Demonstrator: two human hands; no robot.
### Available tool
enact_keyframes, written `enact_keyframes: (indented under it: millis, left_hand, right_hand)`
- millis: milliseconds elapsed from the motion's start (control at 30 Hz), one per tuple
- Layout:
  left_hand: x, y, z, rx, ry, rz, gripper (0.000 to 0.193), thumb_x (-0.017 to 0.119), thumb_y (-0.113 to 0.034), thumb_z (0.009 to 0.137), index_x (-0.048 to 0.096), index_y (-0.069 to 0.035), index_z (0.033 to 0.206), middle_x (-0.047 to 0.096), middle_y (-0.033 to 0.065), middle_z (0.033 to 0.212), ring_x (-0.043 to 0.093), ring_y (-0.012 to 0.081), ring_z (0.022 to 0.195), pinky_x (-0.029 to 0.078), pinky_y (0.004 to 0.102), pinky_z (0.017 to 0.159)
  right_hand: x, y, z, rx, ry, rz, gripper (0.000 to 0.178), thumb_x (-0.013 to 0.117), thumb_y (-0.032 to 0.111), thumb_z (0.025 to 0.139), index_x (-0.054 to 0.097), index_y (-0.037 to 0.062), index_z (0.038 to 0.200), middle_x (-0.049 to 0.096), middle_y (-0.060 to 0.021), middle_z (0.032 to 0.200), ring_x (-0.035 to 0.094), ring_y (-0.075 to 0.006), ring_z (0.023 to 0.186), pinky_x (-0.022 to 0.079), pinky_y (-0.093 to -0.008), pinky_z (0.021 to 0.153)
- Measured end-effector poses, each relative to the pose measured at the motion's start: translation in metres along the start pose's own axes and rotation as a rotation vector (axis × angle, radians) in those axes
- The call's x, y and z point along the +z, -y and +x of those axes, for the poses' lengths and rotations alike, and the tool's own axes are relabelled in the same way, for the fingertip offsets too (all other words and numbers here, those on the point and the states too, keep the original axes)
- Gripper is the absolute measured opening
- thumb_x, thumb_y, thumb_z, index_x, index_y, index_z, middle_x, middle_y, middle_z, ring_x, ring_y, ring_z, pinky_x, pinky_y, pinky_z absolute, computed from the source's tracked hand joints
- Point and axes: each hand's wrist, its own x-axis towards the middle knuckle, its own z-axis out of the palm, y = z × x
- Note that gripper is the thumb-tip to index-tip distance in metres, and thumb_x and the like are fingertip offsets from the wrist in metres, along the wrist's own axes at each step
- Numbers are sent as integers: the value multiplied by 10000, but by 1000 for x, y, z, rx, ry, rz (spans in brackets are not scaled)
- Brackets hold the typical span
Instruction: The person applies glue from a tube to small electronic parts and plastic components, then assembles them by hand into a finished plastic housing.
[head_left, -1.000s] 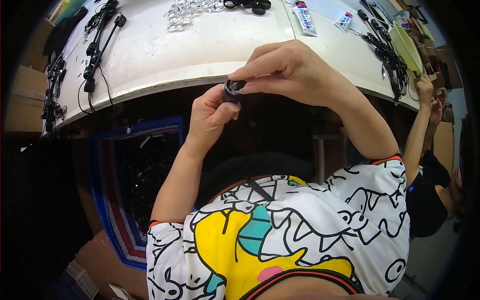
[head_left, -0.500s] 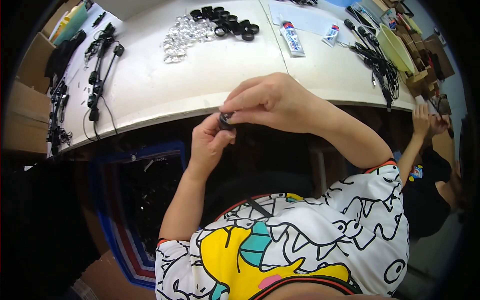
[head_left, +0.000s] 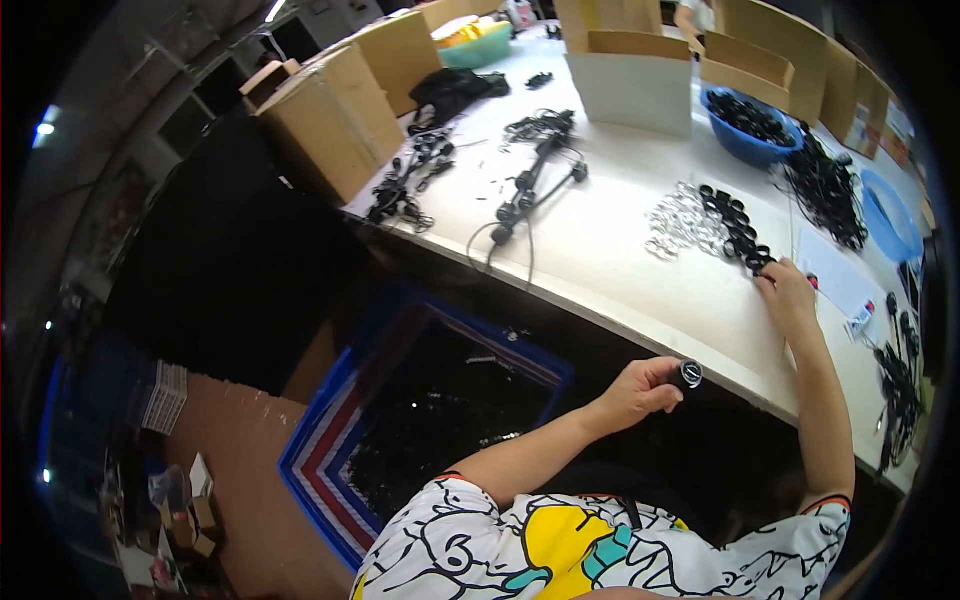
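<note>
My left hand (head_left: 637,392) is closed around a short black cylinder (head_left: 688,375), held just off the table's front edge. Its round end, with a pale, shiny face inside a dark rim, points away from my palm. Over the table, my right hand (head_left: 792,297) reaches to the near end of a group of black rings (head_left: 735,232). Thumb and fingers pinch at a ring there; the fingertips partly cover it. Beside the rings lies a spread of small clear plastic pieces (head_left: 683,222).
Black cabled parts (head_left: 525,195) lie on the white table (head_left: 600,250) at left, more (head_left: 900,385) at right. A tube (head_left: 860,318) rests near my right hand. A blue basin (head_left: 755,145) and cardboard boxes (head_left: 330,125) stand farther back. Below is a blue-rimmed bin (head_left: 330,440).
My hands were together at the black cylinder; now my right hand has moved away to the black rings. My left hand keeps the cylinder. The view has swung left.
</note>
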Motion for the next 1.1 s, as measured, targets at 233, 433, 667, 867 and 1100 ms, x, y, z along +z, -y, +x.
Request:
enact_keyframes:
  millis: [233,433,667,867,1100]
  left_hand:
    - [-5,0,3,31,-21,39,182,558,-121,821,557,-36,982,485,-25,668,425,43,587,357,170,548]
    - [2,-6,3,44,-11,91,223,584,-250,849,551,-61,962,470,-38,654,416,35,591,344,163,545]
    - [11,-5,15,-45,-108,236,210,504,-51,805,562,-22,1005,569,5,723,511,61,667,399,176,599]
    - [-5,9,11,50,-119,219,274,499,-211,890,542,-23,1084,458,-18,667,349,47,584,261,177,527]
    - [5,25,11,-4,-58,221,266,554,-248,862,553,-20,1000,492,-15,697,387,56,605,298,183,547]
  right_hand:
    - [-5,4,0,24,120,268,126,638,140,703,633,23,748,587,-111,720,570,-241,691,438,-330,622]
    - [-27,31,-19,97,354,381,184,675,127,664,623,5,790,584,-115,701,557,-219,661,437,-311,606]
    - [-7,-6,-29,-81,202,187,277,636,228,702,611,81,935,576,-139,943,547,-305,903,426,-372,803]
    - [-17,36,-39,-169,248,620,271,669,161,748,626,76,1002,570,-9,867,451,-73,634,372,-204,547]
    - [-40,64,-85,-408,208,625,251,673,172,750,631,65,973,591,-44,849,510,-136,650,408,-240,548]
